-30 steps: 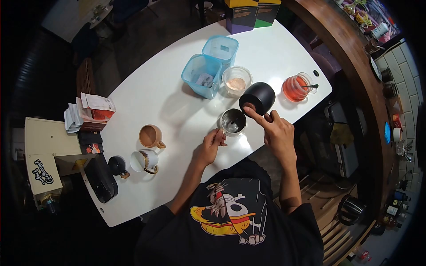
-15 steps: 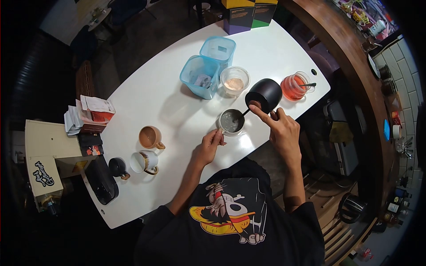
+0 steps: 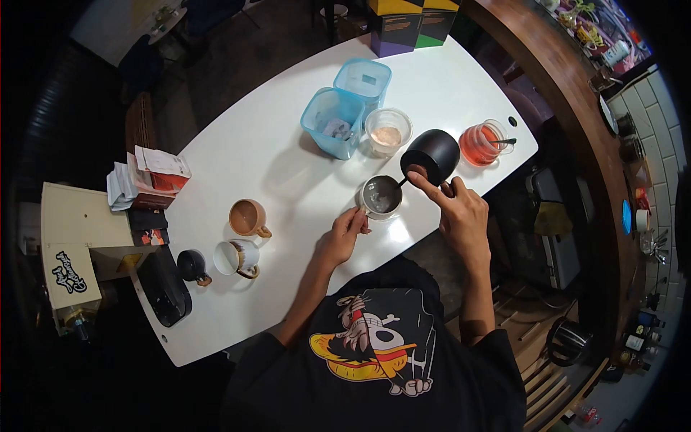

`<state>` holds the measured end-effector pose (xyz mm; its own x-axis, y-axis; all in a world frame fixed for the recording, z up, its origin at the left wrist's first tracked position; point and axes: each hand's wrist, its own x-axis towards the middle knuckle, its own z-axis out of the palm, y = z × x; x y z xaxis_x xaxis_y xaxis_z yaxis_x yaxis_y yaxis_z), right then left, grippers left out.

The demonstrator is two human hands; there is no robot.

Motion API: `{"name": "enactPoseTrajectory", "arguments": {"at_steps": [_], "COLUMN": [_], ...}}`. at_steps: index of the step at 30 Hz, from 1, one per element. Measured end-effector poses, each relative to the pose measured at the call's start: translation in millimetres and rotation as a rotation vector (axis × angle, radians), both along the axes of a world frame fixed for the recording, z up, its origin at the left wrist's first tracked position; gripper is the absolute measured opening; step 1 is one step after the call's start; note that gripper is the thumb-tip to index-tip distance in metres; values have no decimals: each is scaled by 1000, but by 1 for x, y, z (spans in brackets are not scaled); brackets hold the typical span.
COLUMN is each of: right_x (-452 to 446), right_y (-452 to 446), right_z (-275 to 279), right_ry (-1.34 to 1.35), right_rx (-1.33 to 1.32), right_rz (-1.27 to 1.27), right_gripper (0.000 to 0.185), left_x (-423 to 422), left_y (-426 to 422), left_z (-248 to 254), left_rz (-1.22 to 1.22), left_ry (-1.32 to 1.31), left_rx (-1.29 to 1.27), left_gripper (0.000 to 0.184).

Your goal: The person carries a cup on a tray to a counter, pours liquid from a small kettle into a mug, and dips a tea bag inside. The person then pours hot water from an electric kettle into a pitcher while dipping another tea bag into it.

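Mostly, a big white table (image 3: 284, 299) fills the middle of the head view, with a curved far side and shiny spots of light. At its near edge, the left hand (image 3: 349, 234) has its thumb and fingers pinched close together on the handle of a small cup (image 3: 381, 200). The cup stands upright on the table, and something wet and gray shines inside. The right hand (image 3: 461, 212) holds a black kettle (image 3: 434, 150) up, tipped toward the cup. One finger points out straight to its brown knob; the others curl in, but the handle is mostly hidden. The kettle's thin spout (image 3: 404, 182) reaches the cup's rim; I can't tell if they touch.

Past the cup sit a clear tub (image 3: 387, 129) of pale powder, two blue tubs, one just behind the other, and a jar (image 3: 480, 145) of red drink with a spoon in it. Tall boxes (image 3: 396, 32) stand at the far end. To the left, a brown cup (image 3: 245, 217), a white cup (image 3: 236, 257) and a black cup (image 3: 190, 264) sit near each other.

Around the table the floor is dark. A long wooden counter (image 3: 561, 79) bends along the right, beside a white tiled wall (image 3: 655, 108).
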<state>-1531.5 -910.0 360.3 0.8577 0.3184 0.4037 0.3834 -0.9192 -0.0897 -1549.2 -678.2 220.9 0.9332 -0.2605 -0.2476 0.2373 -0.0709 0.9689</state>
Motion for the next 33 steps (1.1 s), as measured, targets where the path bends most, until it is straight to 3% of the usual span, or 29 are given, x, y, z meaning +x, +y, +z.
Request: {"name": "enactPoseTrajectory", "arguments": {"at_steps": [9, 12, 16, 33], "right_x": [3, 3, 3, -2], "right_y": [-4, -4, -3, 1], "right_z": [14, 17, 15, 5], "right_ry": [-12, -32, -34, 33], "right_rx": [-54, 16, 23, -70], "right_rz": [-22, 5, 17, 40], "right_gripper": [72, 62, 64, 79], "left_x": [0, 1, 1, 1], "left_y": [-3, -2, -3, -1], "left_z": [14, 13, 13, 19], "left_rz": [-2, -16, -11, -44], "left_ry": [-18, -21, 28, 102], "left_rx": [3, -1, -153, -112], "left_gripper": [37, 38, 38, 40]}}
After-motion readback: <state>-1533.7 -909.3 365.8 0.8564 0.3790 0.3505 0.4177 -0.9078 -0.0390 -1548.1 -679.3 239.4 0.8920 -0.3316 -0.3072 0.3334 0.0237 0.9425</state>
